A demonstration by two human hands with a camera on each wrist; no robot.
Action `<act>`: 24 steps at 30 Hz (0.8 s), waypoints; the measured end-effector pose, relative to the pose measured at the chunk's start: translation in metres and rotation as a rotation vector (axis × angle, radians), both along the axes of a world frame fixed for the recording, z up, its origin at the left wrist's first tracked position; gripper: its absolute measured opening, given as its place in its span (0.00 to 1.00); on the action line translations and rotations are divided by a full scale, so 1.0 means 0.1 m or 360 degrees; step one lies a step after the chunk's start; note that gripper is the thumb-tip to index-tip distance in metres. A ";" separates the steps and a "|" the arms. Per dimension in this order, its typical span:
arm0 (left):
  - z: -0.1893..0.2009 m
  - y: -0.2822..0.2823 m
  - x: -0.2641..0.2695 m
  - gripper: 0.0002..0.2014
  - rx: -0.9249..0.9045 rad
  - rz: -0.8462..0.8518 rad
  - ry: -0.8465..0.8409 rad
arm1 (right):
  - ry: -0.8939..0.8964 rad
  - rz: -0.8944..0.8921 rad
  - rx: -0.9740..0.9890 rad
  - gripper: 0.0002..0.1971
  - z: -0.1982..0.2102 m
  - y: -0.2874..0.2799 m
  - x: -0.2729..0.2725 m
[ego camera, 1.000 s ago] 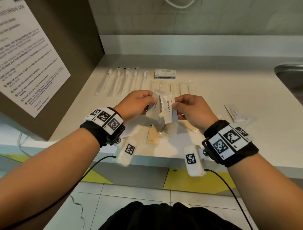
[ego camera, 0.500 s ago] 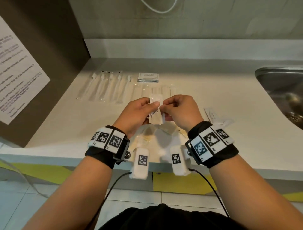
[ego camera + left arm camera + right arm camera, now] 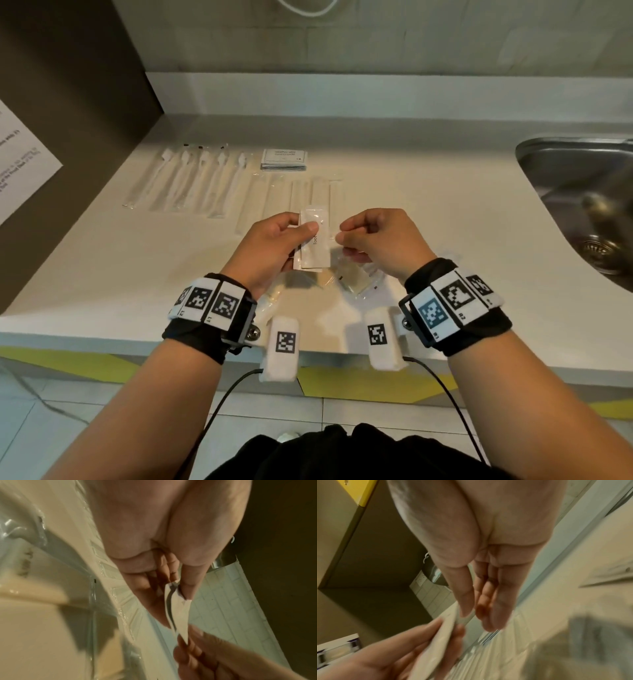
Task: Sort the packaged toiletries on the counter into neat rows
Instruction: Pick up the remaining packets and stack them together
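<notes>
Holding a small stack of white toothpaste sachets (image 3: pixel 314 245) at the centre of the head view, the left hand (image 3: pixel 274 250) pinches them with thumb on top and fingers beneath. The right hand (image 3: pixel 378 240) sits just beside it, fingers curled, thumb and forefinger nipping the stack's right edge; the right wrist view shows that thumb on the edge of a sachet.

The sachets look light, thin and flexible: in the left wrist view they bow apart between the two hands. Their smooth faces will probably slide over one another, so a pinch across the flat faces near the middle should keep the stack together, while an edge grip suits peeling one off.

On the worktop (image 3: pixel 445 192), towards the upper left, wrapped toothbrushes (image 3: pixel 191 181) lie side by side in a row, with a pile of shampoo packets (image 3: pixel 284 159) to their right. Clear-wrapped items (image 3: pixel 308 195) form a second row just above the hands. Loose clear packets (image 3: pixel 356 279) lie below the hands, unsorted. A sink (image 3: pixel 589 212) fills the right edge.
</notes>
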State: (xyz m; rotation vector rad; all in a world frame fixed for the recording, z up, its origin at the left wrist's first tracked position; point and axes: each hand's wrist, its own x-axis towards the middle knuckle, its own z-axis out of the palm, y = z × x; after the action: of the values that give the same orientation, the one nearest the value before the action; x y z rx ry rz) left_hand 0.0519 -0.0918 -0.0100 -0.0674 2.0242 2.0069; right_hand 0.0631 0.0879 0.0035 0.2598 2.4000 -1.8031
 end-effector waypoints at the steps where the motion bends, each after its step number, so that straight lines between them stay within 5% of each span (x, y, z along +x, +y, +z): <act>1: 0.01 0.00 -0.03 0.04 -0.0001 0.0030 -0.0004 | -0.0005 -0.0010 0.0137 0.07 -0.02 0.11 -0.04; 11: 0.05 0.16 -0.13 0.05 -0.0023 -0.0030 -0.0051 | -0.0544 -0.0154 0.1388 0.31 -0.36 0.79 -0.25; 17: -0.03 0.35 -0.12 0.04 0.0051 -0.0101 -0.0173 | -0.0331 0.0108 0.1358 0.15 -0.35 0.46 -0.20; 24: -0.10 0.49 -0.20 0.07 -0.0447 -0.0373 -0.0060 | -0.0323 0.0257 0.1052 0.22 -0.23 0.32 -0.09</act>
State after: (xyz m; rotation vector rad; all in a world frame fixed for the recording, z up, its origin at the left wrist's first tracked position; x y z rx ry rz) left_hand 0.0317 -0.0433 -0.0195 0.0702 2.1639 1.5631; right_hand 0.0542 0.1195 -0.0197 0.2797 2.6849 -0.8267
